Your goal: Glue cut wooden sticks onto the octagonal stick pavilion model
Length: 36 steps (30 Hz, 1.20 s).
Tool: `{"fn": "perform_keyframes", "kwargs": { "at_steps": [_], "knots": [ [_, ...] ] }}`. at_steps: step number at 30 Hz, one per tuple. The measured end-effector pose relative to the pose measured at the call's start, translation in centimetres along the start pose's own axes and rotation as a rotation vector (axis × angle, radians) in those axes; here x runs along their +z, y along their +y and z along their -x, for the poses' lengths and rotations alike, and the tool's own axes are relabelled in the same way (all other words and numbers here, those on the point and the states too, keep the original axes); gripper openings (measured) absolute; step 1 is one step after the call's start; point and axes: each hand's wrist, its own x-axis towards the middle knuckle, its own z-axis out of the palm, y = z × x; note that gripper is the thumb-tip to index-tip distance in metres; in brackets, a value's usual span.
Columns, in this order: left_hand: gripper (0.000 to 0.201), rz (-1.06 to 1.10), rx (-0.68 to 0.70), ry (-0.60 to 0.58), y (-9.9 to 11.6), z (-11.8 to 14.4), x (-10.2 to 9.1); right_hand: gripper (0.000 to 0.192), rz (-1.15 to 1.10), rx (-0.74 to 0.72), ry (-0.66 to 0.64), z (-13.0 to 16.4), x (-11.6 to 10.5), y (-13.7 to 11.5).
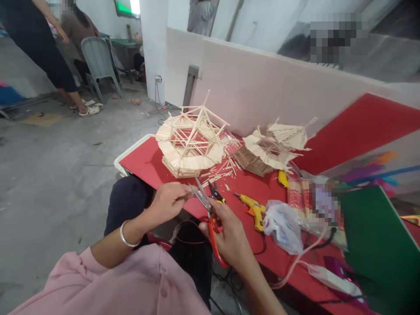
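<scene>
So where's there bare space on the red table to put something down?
Two bare patches: the red tabletop corner left of the larger pale wooden stick model, and a gap between the smaller pale wooden stick model and the yellow glue gun. It's crowded between the models, with loose wooden sticks, and around the crumpled white plastic bag.

From my end I count two models on the table (141,159), one model (190,161) toward the left edge and a second model (254,146) by the far edge, with loose sticks (231,165) between them too jumbled for me to number. At the near edge I get two hands, left hand (169,201) and right hand (229,229), one pair of scissors (214,238), one pair of pliers (215,192), one glue gun (254,208) and one white bag (284,225). Toward the right edge, I make it one green board (377,249).
</scene>
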Motion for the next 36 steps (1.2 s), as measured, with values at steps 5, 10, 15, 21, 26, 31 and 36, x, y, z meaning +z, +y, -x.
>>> {"fn": "perform_keyframes", "kwargs": {
  "at_steps": [5, 10, 15, 21, 26, 31, 36],
  "knots": [
    [0.025, -0.022, 0.093, 0.019, 0.1, 0.0, -0.5, 0.05, 0.0, 0.036, -0.033, 0.0, -0.2, -1.0],
    [0.027, -0.084, 0.167, 0.009, 0.1, 0.1, -0.8, 0.05, -0.009, 0.052, -0.046, 0.0, -0.3, -1.5],
    [0.022, -0.185, 0.227, 0.055, 0.1, 0.8, -0.9, 0.047, -0.105, 0.04, -0.046, 0.7, 0.8, -1.5],
    [0.022, -0.17, 0.162, 0.019, -0.8, 3.0, -0.2, 0.044, -0.228, 0.106, -0.073, 2.4, 3.3, -1.6],
    [0.026, -0.144, 0.11, 0.042, -1.4, 3.3, 0.0, 0.045, -0.212, 0.09, -0.017, 2.8, 4.0, -2.0],
    [0.024, -0.09, 0.09, 0.054, -1.5, 2.7, -0.2, 0.047, -0.136, 0.001, 0.109, 2.7, 4.5, -1.7],
    [0.023, -0.065, 0.096, 0.055, -1.7, 2.8, 0.0, 0.041, -0.2, 0.104, -0.004, 2.4, 4.3, -2.0]
  ]
}}
